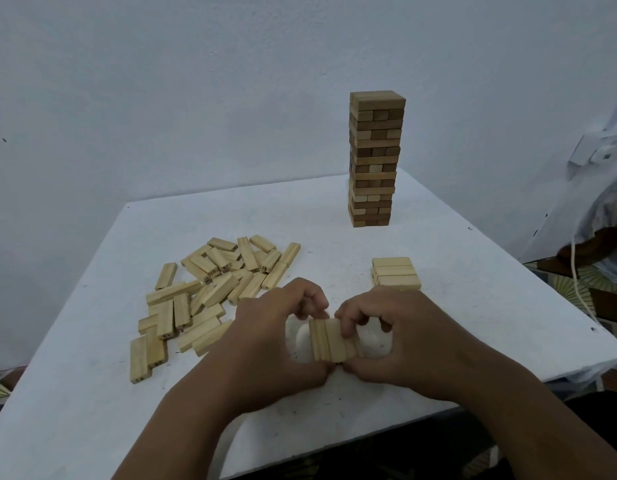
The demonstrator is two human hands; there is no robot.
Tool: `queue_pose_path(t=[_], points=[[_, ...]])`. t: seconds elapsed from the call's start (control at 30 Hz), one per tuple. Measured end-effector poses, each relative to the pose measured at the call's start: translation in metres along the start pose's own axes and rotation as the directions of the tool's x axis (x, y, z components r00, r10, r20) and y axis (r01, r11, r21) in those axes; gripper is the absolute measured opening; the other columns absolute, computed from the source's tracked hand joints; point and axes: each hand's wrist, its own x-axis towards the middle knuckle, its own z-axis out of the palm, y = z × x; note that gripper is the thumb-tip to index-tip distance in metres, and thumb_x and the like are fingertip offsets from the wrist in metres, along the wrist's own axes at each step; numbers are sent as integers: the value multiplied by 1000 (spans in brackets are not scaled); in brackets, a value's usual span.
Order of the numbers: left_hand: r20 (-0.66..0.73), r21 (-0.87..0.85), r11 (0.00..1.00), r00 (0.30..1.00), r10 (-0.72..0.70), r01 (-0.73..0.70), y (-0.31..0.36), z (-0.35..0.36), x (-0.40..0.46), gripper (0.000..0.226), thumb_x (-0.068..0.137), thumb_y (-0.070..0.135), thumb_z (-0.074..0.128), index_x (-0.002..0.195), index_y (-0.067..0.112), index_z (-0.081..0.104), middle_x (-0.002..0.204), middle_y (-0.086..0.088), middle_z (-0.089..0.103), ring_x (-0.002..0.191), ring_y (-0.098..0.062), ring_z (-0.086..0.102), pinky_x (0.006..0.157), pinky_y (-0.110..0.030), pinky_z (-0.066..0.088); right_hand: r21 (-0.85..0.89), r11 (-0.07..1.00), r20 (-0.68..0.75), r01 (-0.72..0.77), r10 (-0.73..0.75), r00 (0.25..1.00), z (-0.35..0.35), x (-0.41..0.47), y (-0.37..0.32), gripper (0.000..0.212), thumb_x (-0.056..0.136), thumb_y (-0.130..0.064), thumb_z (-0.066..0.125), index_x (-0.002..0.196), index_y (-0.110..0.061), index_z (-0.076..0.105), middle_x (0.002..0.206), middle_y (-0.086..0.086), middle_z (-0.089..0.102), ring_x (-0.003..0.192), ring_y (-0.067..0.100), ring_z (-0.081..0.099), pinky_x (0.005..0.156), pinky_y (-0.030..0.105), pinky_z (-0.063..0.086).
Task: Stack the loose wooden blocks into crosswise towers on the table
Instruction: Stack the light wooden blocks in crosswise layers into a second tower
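Room: pale blue-white wall behind, a patterned floor showing at the lower edges, a crumpled plastic bag (591, 188) off to the right.
Table: white table (92, 393), scuffed, its far corner running back to the wall.
Tall tower: a finished crosswise tower (373, 157) stands upright on the far side, well apart from the hands.
Loose pile: the loose wooden blocks (210, 296) lie scattered to the left, pointing every way, the nearest ones just beside the left wrist.
Started stack: three blocks side by side, the low stack (396, 273), sit just beyond the right hand, long axes running left to right.
Held set: three blocks (331, 339) pressed side by side, long axes pointing away from the person, so they would cross that layer.
Left hand: left hand (265, 334) curled, pinching the set's left side.
Right hand: right hand (404, 334) curled, fingers (348, 323) squeezing from the right; it is the nearer hand to the low stack, which lies ahead and slightly right.
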Motion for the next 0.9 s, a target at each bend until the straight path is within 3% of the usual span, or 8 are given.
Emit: queue_pose_path(t=[0.1, 0.23, 0.3, 0.4, 0.53, 0.6, 0.7, 0.9], points=[[-21, 6, 1000, 999, -26, 27, 11, -3, 11, 56, 63, 43, 85, 108, 41, 51, 106, 28, 61, 107, 0, 55, 93, -32, 46, 10, 1000, -70, -22, 23, 997, -17, 0, 2, 37, 62, -51, 77, 94, -42, 60, 102, -17, 65, 96, 4, 58, 78, 34, 53], [-33, 14, 999, 998, -51, 51, 24, -2, 32, 61, 61, 49, 86, 105, 49, 45, 104, 42, 57, 108, 18, 46, 90, -18, 40, 3, 999, -149, -39, 39, 988, -41, -3, 10, 44, 61, -41, 87, 94, -41, 57, 102, -20, 65, 95, 3, 58, 71, 21, 54], [-29, 20, 998, 998, -56, 56, 30, 1, 45, 62, 61, 50, 86, 105, 50, 43, 98, 42, 58, 106, 21, 44, 91, -23, 40, -28, 998, -180, -52, 47, 983, -50, -2, 15, 48, 61, -42, 88, 96, -43, 55, 106, -24, 62, 99, 1, 55, 69, 18, 54], [-12, 37, 998, 998, -59, 60, 39, 5, 64, 63, 62, 49, 86, 105, 50, 40, 93, 42, 57, 103, 19, 46, 99, -32, 40, 3, 998, -212, -56, 56, 976, -62, 1, 24, 47, 62, -37, 89, 95, -39, 57, 105, -24, 63, 103, 4, 54, 74, 26, 55], [-14, 34, 998, 998, -57, 57, 43, 10, 86, 64, 64, 48, 86, 107, 51, 39, 99, 35, 62, 107, 3, 52, 102, -42, 42, 39, 997, -228, -61, 68, 971, -72, 9, 37, 47, 62, -35, 90, 98, -36, 59, 102, -24, 63, 101, 6, 54, 82, 38, 53], [5, 36, 997, 998, -66, 65, 42, 13, 95, 64, 65, 48, 86, 108, 51, 38, 102, 32, 62, 109, -3, 52, 101, -45, 43, 43, 996, -227, -82, 90, 970, -75, 13, 45, 47, 63, -34, 90, 99, -36, 59, 102, -25, 62, 100, 5, 54, 85, 38, 53], [26, 48, 996, 997, -79, 78, 40, 21, 108, 63, 67, 49, 85, 108, 53, 37, 97, 37, 58, 105, 6, 50, 102, -45, 42, 50, 991, -218, -124, 132, 967, -78, 18, 56, 47, 65, -34, 89, 100, -37, 58, 103, -25, 61, 100, 2, 53, 85, 33, 52], [54, 43, 994, 993, -106, 104, 35, 31, 118, 63, 69, 47, 84, 109, 53, 36, 100, 34, 59, 103, 6, 52, 104, -48, 40, 54, 985, -186, -162, 170, 968, -78, 23, 66, 47, 66, -36, 88, 102, -37, 57, 105, -26, 61, 98, 0, 53, 75, 21, 46]])
